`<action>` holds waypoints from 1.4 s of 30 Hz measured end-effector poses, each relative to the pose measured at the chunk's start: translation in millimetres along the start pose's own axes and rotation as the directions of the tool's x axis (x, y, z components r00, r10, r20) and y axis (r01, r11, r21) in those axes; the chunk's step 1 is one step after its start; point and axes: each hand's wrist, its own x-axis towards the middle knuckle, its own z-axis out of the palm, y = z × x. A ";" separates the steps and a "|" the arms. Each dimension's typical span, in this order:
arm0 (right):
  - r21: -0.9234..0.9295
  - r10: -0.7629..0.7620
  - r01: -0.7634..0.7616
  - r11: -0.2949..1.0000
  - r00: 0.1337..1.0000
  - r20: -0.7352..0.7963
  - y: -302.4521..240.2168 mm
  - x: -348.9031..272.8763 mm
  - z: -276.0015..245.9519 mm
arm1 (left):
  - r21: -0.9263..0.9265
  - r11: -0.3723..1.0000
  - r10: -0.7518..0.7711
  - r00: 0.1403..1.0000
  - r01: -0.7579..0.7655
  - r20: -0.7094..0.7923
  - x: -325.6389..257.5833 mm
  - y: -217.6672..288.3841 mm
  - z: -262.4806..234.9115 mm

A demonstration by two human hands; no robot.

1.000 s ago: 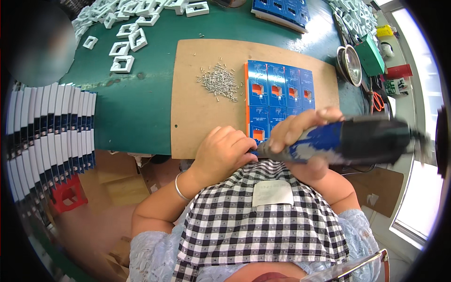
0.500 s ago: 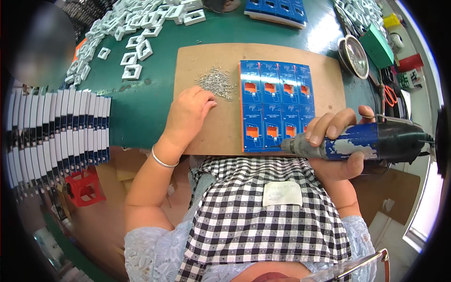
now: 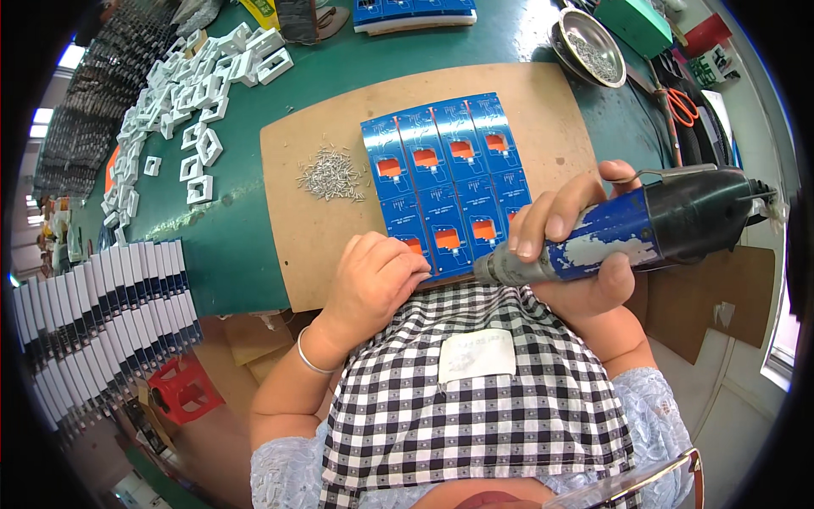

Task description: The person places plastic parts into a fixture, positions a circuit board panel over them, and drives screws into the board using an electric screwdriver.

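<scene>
A panel of blue circuit boards (image 3: 411, 188) with cut-out windows, orange showing through them, lies on a brown board (image 3: 284, 246). My left hand (image 3: 373, 276) is at the panel's near left corner, thumb and fingertips pinched together. Whatever they pinch is too small or too hidden to make out. A blue and black electric screwdriver (image 3: 606, 237) with worn paint lies in the grip of my right hand (image 3: 555, 216). Its grey nose points left over the panel's near edge; I cannot tell whether the tip touches. Left of the panel is a pile of small silver screws (image 3: 332, 174).
White plastic frames (image 3: 203, 146) are heaped at the far left on the green table (image 3: 242, 242). Rows of stacked panels (image 3: 110, 293) stand at the left. A metal bowl of screws (image 3: 593, 55), a green box (image 3: 636, 25) and orange-handled scissors (image 3: 681, 106) are far right. Below left is a red stool (image 3: 182, 390).
My left hand has gone from the screw pile to the panel's near left corner. The screwdriver stays in my right hand near the panel's near edge. The whole view has turned and shifted.
</scene>
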 end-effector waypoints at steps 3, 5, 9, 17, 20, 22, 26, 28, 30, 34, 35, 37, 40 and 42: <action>0.012 0.013 -0.013 1.000 1.000 0.014 0.2 0.0 -0.6 | 0.048 0.999 0.012 1.000 -0.012 0.002 2.0 2.0 2.1; 0.011 0.014 -0.014 1.000 1.000 0.016 0.9 0.1 0.0 | 0.074 0.997 0.031 0.999 -0.031 0.008 4.3 3.5 0.6; 0.043 0.024 -0.026 0.999 0.999 0.038 1.7 -0.3 2.0 | 0.149 0.987 0.056 0.997 -0.062 0.046 5.3 7.1 -0.6; -0.084 0.020 -0.003 0.996 0.979 0.203 -3.8 1.5 11.2 | 0.120 0.991 0.073 0.996 -0.066 -0.059 -2.3 0.9 11.7; -0.024 0.070 -0.066 0.998 0.932 0.355 -1.4 3.3 12.4 | 0.038 0.998 0.044 0.992 -0.039 -0.119 -5.3 -1.1 13.6; -0.055 0.075 -0.059 0.997 0.928 0.365 0.2 4.4 15.5 | -0.038 0.999 0.022 0.989 -0.027 -0.143 -4.8 -2.3 15.2; -0.103 0.023 0.030 0.994 0.880 0.475 5.0 10.4 16.4 | -0.083 0.996 0.004 0.988 -0.017 -0.156 -6.5 -4.4 15.9; -0.043 -0.057 0.089 0.995 0.871 0.487 15.7 9.1 20.2 | -0.113 0.993 0.018 0.989 -0.035 -0.149 -4.4 -5.2 16.4; -0.143 -0.020 0.109 0.984 0.857 0.514 8.7 5.8 29.7 | -0.127 0.991 0.014 0.987 -0.035 -0.159 -5.5 -7.1 18.7; -0.201 0.039 0.097 0.975 0.814 0.580 10.9 5.2 41.4 | -0.141 0.989 0.010 0.986 -0.034 -0.168 -12.2 -10.3 21.2; -0.219 0.057 0.078 0.972 0.833 0.551 12.2 3.9 43.2 | -0.151 0.988 0.013 0.985 -0.040 -0.173 -13.8 -11.0 23.2; -0.238 0.074 0.062 0.969 0.850 0.521 9.5 7.1 42.7 | -0.146 0.989 0.008 0.986 -0.033 -0.167 -13.0 -10.1 26.0; -0.238 0.170 -0.047 0.970 0.832 0.528 8.7 12.8 39.3 | -0.165 0.986 -0.007 0.981 -0.025 -0.191 -12.5 -9.3 26.7; -0.193 0.159 -0.066 0.979 0.842 0.516 11.0 13.6 39.8 | -0.160 0.987 0.006 0.984 -0.035 -0.178 -12.5 -10.1 25.9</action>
